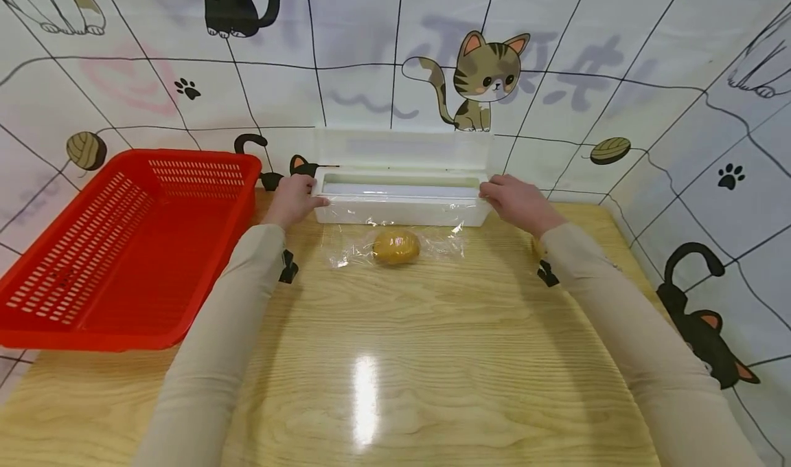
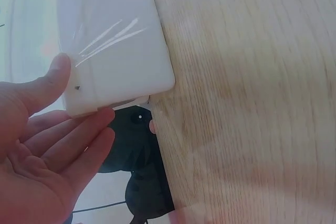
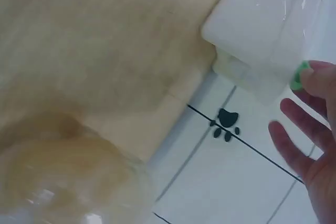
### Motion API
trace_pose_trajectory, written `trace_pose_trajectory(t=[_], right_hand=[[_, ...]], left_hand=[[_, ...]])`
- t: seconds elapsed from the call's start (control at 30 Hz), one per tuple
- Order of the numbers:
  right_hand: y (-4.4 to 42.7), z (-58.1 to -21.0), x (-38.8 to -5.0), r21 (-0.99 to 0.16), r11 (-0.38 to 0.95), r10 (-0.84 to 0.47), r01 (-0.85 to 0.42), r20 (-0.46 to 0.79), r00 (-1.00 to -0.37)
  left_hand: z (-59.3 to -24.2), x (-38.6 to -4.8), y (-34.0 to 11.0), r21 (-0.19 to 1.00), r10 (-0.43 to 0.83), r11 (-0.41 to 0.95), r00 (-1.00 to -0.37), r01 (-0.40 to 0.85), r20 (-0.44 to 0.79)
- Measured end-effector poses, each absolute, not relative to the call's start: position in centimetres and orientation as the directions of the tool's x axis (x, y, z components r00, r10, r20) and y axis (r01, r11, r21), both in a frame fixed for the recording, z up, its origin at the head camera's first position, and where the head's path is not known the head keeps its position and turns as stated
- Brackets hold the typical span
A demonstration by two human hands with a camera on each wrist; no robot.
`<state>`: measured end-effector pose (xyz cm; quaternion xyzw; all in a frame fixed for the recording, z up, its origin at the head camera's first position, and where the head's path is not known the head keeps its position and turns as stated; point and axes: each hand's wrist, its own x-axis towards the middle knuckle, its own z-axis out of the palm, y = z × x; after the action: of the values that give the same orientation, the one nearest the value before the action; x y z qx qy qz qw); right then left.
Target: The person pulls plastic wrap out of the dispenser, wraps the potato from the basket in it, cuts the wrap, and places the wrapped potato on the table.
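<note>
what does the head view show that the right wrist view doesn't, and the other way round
Only the head view shows the red basket, the left hand and the film-wrapped yellow item in front of the white box. Only the right wrist view shows a small green piece, pinched by the right hand. Both share that hand, the box, the wooden table and, apparently, another yellowish item, mostly hidden by the right sleeve in the head view.

Wooden table point(image 1: 469, 357), red basket point(image 1: 157, 275), white box point(image 1: 402, 211), wrapped yellow items point(image 1: 396, 247)
</note>
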<state>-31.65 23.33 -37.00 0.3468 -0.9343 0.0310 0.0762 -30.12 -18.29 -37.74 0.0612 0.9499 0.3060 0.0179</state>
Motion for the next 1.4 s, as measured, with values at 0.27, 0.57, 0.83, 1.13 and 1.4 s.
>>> trace_pose_trajectory(t=[0.27,0.57,0.83,1.13,1.4], right_hand=[[23.7,-38.3,-31.2,-0.146,0.78,-0.568,-0.609,0.244,-0.786],[21.3,-37.9,-31.0,-0.176,0.771,-0.566,-0.612,0.253,-0.785],[20.7,-37.6,-31.2,-0.151,0.774,-0.584,-0.615,0.204,-0.785],[20.8,-38.3,-30.5,-0.087,0.716,-0.652,-0.692,0.27,-0.708],[19.7,-38.1,-28.7,-0.264,0.708,-0.638,-0.655,0.159,-0.754]], left_hand=[[-37.8,-30.3,-18.6,0.631,0.13,0.774,-0.99,0.063,-0.061],[-37.8,-29.8,-18.3,0.576,0.146,0.812,-0.988,0.09,-0.051],[-37.8,-28.6,-17.4,0.582,0.166,0.8,-0.986,0.147,0.02],[-38.1,-27.8,-17.3,0.591,0.336,0.749,-0.941,0.299,0.051],[-38.7,-27.5,-17.6,0.734,0.385,0.629,-0.923,0.256,-0.007]])
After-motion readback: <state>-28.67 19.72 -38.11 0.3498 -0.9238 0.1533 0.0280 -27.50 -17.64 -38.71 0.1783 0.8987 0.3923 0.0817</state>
